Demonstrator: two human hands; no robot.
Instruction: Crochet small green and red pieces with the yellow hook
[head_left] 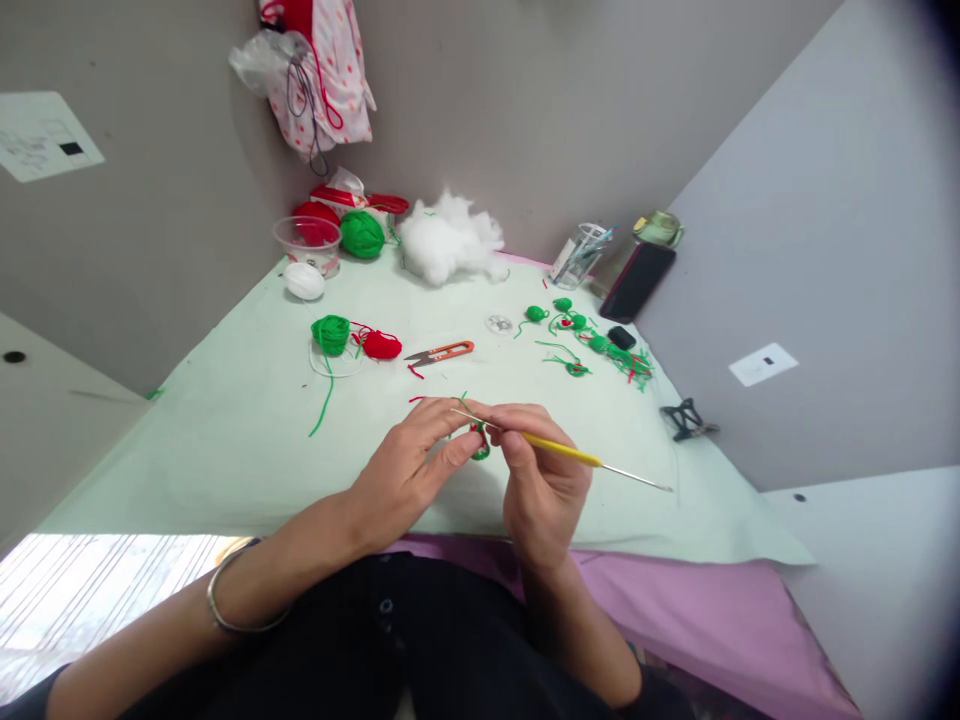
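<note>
My left hand pinches a small green and red crochet piece between thumb and fingers, over the near part of the table. Fingers of my right hand are closed round the yellow handle of a crochet hook. The hook's thin metal tip points left, across the top of the green piece and close to my left fingertips. Whether the tip sits inside a stitch is too small to tell. Behind the hands lie orange-handled thread snips and short red yarn scraps.
A green yarn ball and red yarn lie at left. White stuffing sits at the back, near a clear plastic tub. Small green crocheted pieces, a phone and a clear cup are at right.
</note>
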